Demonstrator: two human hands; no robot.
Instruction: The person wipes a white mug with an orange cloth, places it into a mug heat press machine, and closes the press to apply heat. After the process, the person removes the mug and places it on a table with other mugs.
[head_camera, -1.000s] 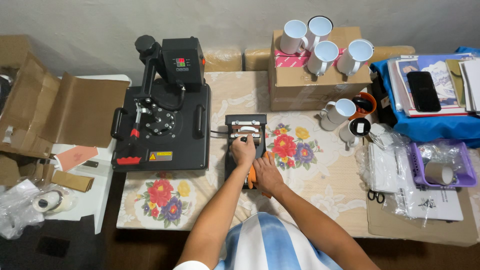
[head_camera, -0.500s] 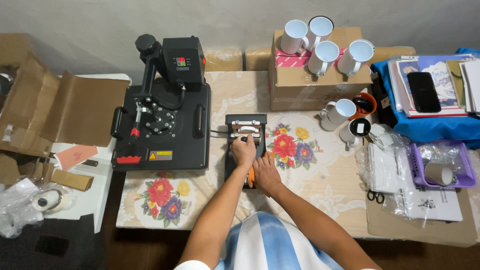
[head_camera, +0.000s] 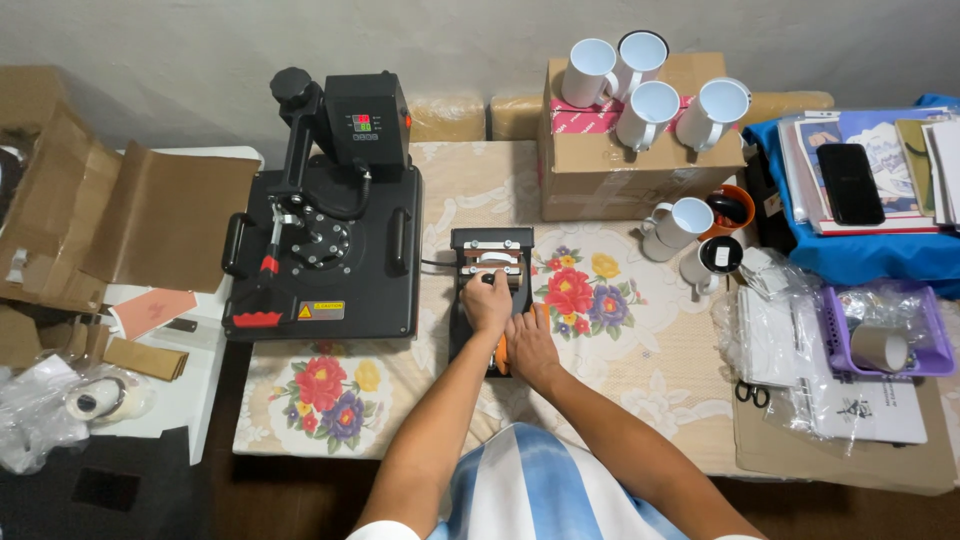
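Observation:
A small black mug press (head_camera: 490, 242) lies on the flowered tablecloth (head_camera: 610, 330) in front of me, with a white mug clamped in its middle. My left hand (head_camera: 487, 302) rests on top of the press, fingers curled over the mug area. My right hand (head_camera: 527, 345) lies on the press's near end, over its orange handle (head_camera: 500, 357), which shows between my two hands. A black cable runs from the press to the big flat heat press (head_camera: 325, 245) on the left.
A cardboard box (head_camera: 625, 165) at the back carries several white mugs (head_camera: 648, 110). More mugs (head_camera: 680, 222) stand to the right of the press. Further right lie plastic bags, scissors (head_camera: 752, 392), a purple tray (head_camera: 885, 335), a phone (head_camera: 850, 182) on papers. Open cartons fill the left.
My right hand has slid a little forward along the press's handle end. My left hand stays on top of the mug press.

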